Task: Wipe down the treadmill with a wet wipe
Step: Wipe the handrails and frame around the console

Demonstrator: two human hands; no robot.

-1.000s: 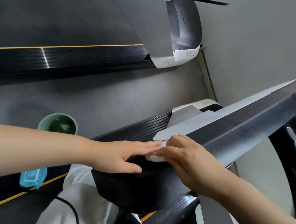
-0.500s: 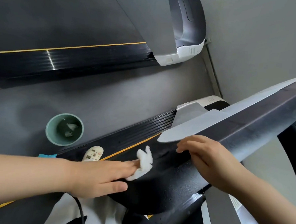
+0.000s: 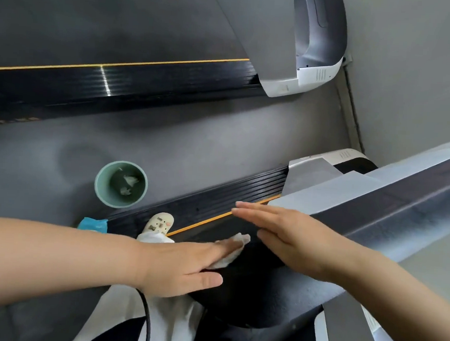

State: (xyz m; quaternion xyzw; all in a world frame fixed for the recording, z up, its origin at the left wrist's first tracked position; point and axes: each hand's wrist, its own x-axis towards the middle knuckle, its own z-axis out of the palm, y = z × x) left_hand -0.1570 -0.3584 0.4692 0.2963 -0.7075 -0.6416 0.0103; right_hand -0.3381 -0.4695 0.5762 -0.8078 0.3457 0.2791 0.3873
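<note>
Grey floor carries everything. Green bin stands on it, left of centre, crumpled wipes inside. Blue wipe pack lies just near of the bin, against the near treadmill's ribbed side rail. Second treadmill sits far side.

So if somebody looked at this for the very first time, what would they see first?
Probably the two bare hands in the middle: the left hand presses a crumpled white wet wipe flat onto the treadmill's black padded handrail end, and the right hand hovers open just above. Next, the round mint-green bin on the grey floor, with used wipes inside.
</note>
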